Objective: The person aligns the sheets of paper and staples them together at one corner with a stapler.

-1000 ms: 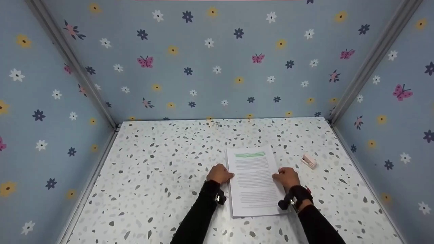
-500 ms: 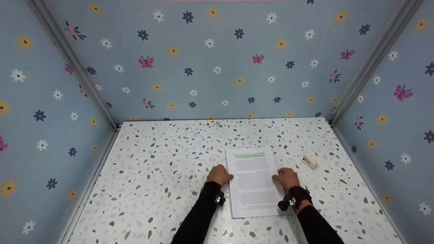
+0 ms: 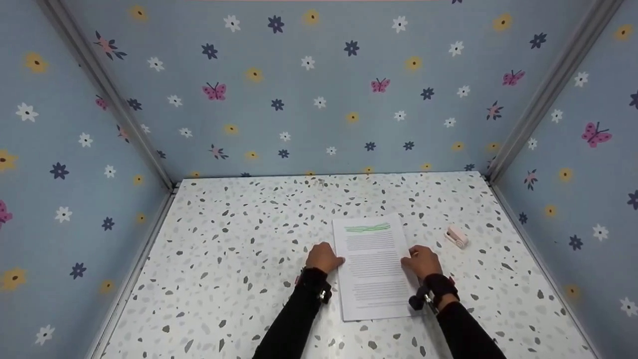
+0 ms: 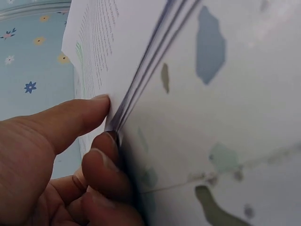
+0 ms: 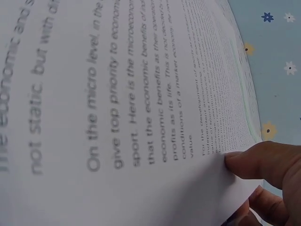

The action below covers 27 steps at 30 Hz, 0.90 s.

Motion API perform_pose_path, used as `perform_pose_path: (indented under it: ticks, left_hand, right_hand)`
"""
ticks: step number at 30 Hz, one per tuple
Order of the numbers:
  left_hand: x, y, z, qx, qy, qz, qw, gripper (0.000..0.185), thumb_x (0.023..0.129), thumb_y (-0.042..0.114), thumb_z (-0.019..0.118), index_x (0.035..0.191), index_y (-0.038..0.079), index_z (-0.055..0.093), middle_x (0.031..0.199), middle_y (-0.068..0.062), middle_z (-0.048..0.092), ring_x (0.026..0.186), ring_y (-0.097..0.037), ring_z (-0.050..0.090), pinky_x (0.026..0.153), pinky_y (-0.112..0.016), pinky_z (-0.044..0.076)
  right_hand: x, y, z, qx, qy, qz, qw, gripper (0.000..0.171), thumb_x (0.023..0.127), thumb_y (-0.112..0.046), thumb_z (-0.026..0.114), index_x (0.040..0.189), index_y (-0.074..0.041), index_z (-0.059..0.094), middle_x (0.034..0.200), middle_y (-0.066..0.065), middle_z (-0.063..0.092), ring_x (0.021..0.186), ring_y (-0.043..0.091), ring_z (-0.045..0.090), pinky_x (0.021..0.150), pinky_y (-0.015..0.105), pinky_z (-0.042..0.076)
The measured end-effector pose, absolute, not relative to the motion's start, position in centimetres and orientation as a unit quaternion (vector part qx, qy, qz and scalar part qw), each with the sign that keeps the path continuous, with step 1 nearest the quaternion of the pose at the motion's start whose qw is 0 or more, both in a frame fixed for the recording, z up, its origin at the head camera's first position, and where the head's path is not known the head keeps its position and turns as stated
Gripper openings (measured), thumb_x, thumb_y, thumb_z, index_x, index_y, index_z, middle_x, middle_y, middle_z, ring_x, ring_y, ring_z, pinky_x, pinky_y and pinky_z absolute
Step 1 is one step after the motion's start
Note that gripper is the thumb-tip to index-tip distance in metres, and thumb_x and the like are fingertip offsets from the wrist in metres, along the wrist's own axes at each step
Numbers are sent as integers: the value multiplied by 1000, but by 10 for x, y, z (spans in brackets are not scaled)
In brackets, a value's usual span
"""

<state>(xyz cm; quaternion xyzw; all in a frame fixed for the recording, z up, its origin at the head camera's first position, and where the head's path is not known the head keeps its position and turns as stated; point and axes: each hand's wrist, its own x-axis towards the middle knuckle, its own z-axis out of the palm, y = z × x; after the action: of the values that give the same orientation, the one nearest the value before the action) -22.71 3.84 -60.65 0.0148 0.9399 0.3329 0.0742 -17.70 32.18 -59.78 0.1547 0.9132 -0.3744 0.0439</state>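
Observation:
A small stack of printed paper sheets (image 3: 374, 269) lies on the table, with green highlighter strokes across its top lines. My left hand (image 3: 323, 257) pinches the stack's left edge; in the left wrist view the thumb (image 4: 80, 115) is on top and curled fingers (image 4: 106, 169) are at the edge, where several layers fan slightly apart. On the opposite edge my right hand (image 3: 422, 262) pinches the sheets, its thumb (image 5: 254, 162) on the printed face and other fingers below the margin. Beyond the right hand lies a small pale pink stapler (image 3: 456, 237).
The white speckled table (image 3: 224, 249) is enclosed by blue walls (image 3: 319, 75) printed with flowers and butterflies. Grey metal posts (image 3: 541, 92) stand at the back corners. Dark wrist-camera straps (image 3: 441, 289) sit on both wrists.
Both hands keep their pinch on the paper edges. The view has shifted very slightly; the sheets and the stapler stay in place.

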Motion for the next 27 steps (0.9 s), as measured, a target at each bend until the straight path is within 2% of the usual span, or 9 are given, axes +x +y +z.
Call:
perform_pose_path:
  ticks: [9, 19, 27]
  left_hand:
    - [-225, 38, -603, 12, 930, 360, 75, 32, 75, 19, 86, 84, -4, 66, 75, -13, 66, 64, -24, 59, 64, -43, 53]
    - [-226, 34, -608, 45, 924, 376, 57, 31, 71, 14, 86, 72, 4, 56, 64, -5, 56, 57, -21, 49, 56, -38, 45]
    - [-226, 35, -609, 46, 917, 393, 50, 33, 71, 13, 86, 68, 6, 54, 60, -4, 52, 53, -21, 48, 49, -33, 38]
  right_hand:
    - [-181, 323, -605, 165, 916, -364, 31, 43, 84, -17, 75, 120, 0, 59, 99, 16, 66, 84, 29, 61, 77, 44, 47]
    - [-180, 321, -603, 164, 919, -357, 41, 48, 85, -20, 73, 126, -1, 59, 103, 17, 67, 87, 30, 62, 78, 45, 48]
    - [-181, 322, -605, 163, 922, -348, 43, 49, 85, -21, 71, 128, -3, 57, 105, 17, 66, 87, 29, 61, 78, 47, 47]
